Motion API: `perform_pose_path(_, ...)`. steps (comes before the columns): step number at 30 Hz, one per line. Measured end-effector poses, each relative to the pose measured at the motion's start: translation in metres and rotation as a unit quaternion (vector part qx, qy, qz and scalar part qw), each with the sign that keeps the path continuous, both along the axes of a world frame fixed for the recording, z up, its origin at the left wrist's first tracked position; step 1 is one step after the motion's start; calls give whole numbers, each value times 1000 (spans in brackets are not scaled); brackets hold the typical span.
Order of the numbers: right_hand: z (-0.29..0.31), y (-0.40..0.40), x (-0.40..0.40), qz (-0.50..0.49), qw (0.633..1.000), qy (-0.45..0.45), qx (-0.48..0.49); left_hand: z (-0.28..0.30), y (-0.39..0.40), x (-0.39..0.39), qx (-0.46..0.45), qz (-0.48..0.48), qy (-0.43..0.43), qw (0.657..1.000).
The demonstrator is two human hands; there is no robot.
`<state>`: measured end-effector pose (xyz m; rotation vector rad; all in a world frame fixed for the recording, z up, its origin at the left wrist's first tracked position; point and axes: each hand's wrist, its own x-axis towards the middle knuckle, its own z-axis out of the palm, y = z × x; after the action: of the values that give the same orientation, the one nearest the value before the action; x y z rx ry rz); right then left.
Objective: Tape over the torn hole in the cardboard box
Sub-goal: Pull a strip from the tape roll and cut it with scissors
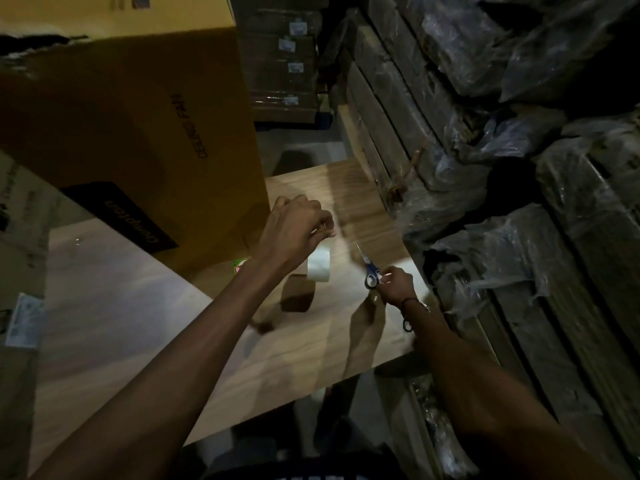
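Observation:
A large brown cardboard box [131, 133] stands on the wooden table [121, 323], with a torn hole [38, 39] along its top left edge. My left hand [294, 230] hovers right of the box, fingers pinched on the free end of a clear tape strip. The tape roll [318, 266] hangs just below that hand, above the table. My right hand [396, 284] holds blue-handled scissors [369, 268], blades pointing up and left toward the tape.
Plastic-wrapped stacks [519, 168] crowd the right side, close to the table's edge. More labelled cartons [284, 57] are stacked at the back. Another carton [20, 271] with a white label leans at the left. The floor shows below the table's near edge.

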<state>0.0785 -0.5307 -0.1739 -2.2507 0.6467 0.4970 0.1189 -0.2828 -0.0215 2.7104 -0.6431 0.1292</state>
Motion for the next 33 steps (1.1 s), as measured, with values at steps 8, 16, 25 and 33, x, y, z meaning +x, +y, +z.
perform_pose_path(8,-30,4,22,101,990,-17,-98,-25,-2,6,-1,1,-2,1000)
perform_pose_path(16,-38,3,37,197,969,-6,-148,-39,-5,5,20,-10,22,1000)
perform_pose_path(25,-9,-9,49,251,964,-10,-85,-44,1,-1,62,-21,41,997)
perform_pose_path(33,15,-31,24,361,921,-110,-99,-43,7,-2,67,-32,34,997)
